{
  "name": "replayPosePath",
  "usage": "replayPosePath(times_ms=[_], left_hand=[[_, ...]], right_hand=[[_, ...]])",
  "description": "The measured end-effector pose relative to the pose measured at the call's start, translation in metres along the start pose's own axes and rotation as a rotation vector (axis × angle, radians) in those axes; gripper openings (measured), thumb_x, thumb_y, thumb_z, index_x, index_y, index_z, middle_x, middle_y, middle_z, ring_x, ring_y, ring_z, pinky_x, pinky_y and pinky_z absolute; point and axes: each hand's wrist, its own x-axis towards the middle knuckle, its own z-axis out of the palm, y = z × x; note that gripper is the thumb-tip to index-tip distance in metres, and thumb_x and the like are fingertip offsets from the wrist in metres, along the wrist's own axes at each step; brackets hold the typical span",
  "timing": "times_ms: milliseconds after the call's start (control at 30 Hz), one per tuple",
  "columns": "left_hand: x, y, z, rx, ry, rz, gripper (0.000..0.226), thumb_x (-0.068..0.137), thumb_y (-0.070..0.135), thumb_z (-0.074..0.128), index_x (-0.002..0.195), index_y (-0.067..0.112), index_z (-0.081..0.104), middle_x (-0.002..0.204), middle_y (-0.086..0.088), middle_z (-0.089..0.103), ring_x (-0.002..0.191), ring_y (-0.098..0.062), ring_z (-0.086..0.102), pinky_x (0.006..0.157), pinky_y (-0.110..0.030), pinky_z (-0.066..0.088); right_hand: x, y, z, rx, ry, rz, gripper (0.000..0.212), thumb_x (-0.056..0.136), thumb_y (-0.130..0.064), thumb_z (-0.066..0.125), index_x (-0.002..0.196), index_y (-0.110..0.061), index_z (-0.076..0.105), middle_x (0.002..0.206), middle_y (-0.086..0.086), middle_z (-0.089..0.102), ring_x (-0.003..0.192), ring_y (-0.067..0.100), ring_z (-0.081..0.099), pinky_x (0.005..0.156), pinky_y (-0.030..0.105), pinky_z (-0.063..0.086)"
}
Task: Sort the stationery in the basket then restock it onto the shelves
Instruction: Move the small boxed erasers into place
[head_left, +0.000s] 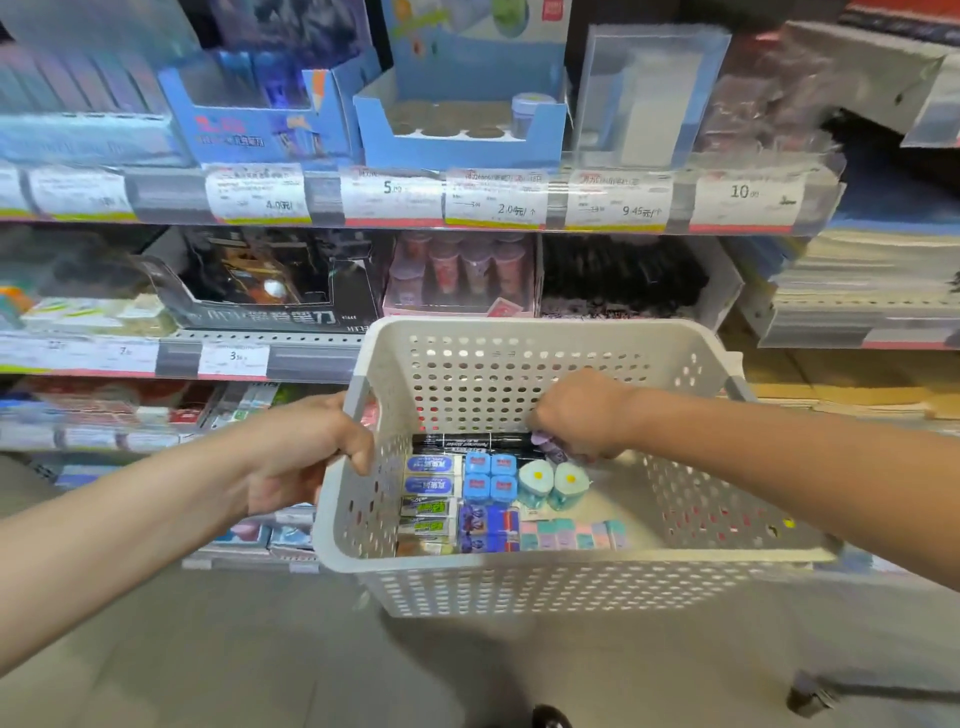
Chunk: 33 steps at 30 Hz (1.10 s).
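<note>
Clearly the shelves (415, 200) set the scene: rows of display boxes behind price tags (496, 200), close enough for restocking. In front of them the white perforated basket (519, 582) is held up in the air, so the left hand (306, 457) curls its fingers over the left rim to carry it, freeing the other hand to work. Inside, the stationery lies grouped by kind, which I judge makes shelving quicker: 1 black marker (467, 442) along the far wall, erasers (431, 480), 4 blue cubes (490, 476), 2 pale teal pieces (550, 483), pastel blocks (571, 535). The right hand (576, 415) reaches down, fingers pinching a small purple item (548, 447), likely lifting it out.
</note>
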Motion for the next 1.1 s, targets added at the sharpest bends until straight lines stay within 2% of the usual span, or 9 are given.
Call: replayPosePath(times_ms=[200,300,433,533,633,700,800,933,1100], left_hand=[[0.002,-0.003,0.002,-0.026,0.016,-0.025,0.065,0.048,-0.001,0.049,0.110,0.013,0.060,0.087,-0.021,0.061,0.081,-0.036,0.059,0.082,-0.049,0.045],[0.001,-0.002,0.005,-0.055,0.024,-0.039,0.063,0.048,-0.002,0.050,0.108,0.014,0.061,0.084,-0.020,0.059,0.079,-0.034,0.057,0.080,-0.045,0.044],[0.002,-0.005,0.007,-0.078,0.035,-0.045,0.067,0.046,-0.002,0.049,0.110,0.012,0.061,0.085,-0.020,0.061,0.075,-0.032,0.058,0.075,-0.038,0.046],[0.002,-0.009,0.009,-0.074,0.030,-0.060,0.069,0.045,-0.003,0.051,0.114,0.004,0.059,0.092,-0.025,0.061,0.082,-0.036,0.057,0.083,-0.047,0.043],[0.000,-0.012,0.008,-0.076,0.040,-0.086,0.079,0.036,-0.002,0.056,0.115,-0.002,0.059,0.095,-0.027,0.061,0.083,-0.038,0.057,0.085,-0.052,0.043],[0.000,-0.015,0.006,-0.082,0.050,-0.100,0.084,0.033,0.000,0.058,0.117,-0.003,0.057,0.095,-0.026,0.061,0.082,-0.037,0.057,0.085,-0.052,0.043],[-0.001,-0.018,0.005,-0.090,0.042,-0.111,0.073,0.044,-0.002,0.052,0.117,-0.002,0.058,0.094,-0.027,0.062,0.080,-0.035,0.060,0.084,-0.050,0.048],[-0.005,-0.019,0.005,-0.095,0.047,-0.114,0.070,0.046,-0.003,0.051,0.116,0.002,0.059,0.092,-0.025,0.062,0.081,-0.033,0.060,0.089,-0.054,0.048],[-0.008,-0.020,0.002,-0.090,0.063,-0.124,0.070,0.046,-0.003,0.050,0.115,0.000,0.058,0.092,-0.025,0.063,0.080,-0.034,0.061,0.086,-0.051,0.049]], right_hand=[[0.014,0.008,0.008,-0.012,-0.059,-0.020,0.011,0.076,-0.004,0.060,0.081,-0.014,0.061,0.075,-0.002,0.066,0.066,0.019,0.061,0.055,0.026,0.045],[0.016,0.010,0.012,-0.030,0.005,-0.036,0.011,0.071,-0.006,0.069,0.076,-0.013,0.064,0.075,-0.004,0.064,0.065,0.014,0.063,0.056,0.027,0.054],[0.006,0.006,-0.004,-0.039,0.052,-0.074,0.010,0.080,-0.003,0.059,0.089,-0.007,0.063,0.082,0.003,0.047,0.077,0.022,0.055,0.054,0.028,0.037],[-0.005,0.004,-0.017,-0.018,0.100,-0.047,0.008,0.080,-0.004,0.059,0.083,-0.011,0.056,0.078,0.002,0.038,0.070,0.022,0.048,0.045,0.025,0.031],[-0.019,0.008,-0.029,0.061,0.174,-0.030,0.011,0.081,-0.013,0.062,0.091,-0.011,0.062,0.091,0.000,0.041,0.077,0.019,0.048,0.052,0.026,0.032],[-0.025,0.018,-0.036,0.241,0.306,0.001,0.018,0.086,-0.023,0.060,0.102,-0.015,0.064,0.103,-0.002,0.049,0.092,0.017,0.053,0.059,0.025,0.030],[-0.026,0.029,-0.041,0.677,0.494,0.052,0.034,0.082,-0.028,0.071,0.115,-0.019,0.068,0.117,-0.004,0.060,0.104,0.010,0.056,0.081,0.026,0.045],[-0.021,0.031,-0.052,1.331,0.629,0.044,0.027,0.077,-0.011,0.075,0.104,-0.010,0.073,0.099,0.003,0.073,0.086,0.005,0.068,0.080,0.020,0.054],[0.001,0.029,-0.060,1.754,0.640,0.056,0.019,0.083,-0.002,0.068,0.087,-0.019,0.074,0.077,-0.001,0.075,0.078,0.019,0.062,0.079,0.034,0.052]])
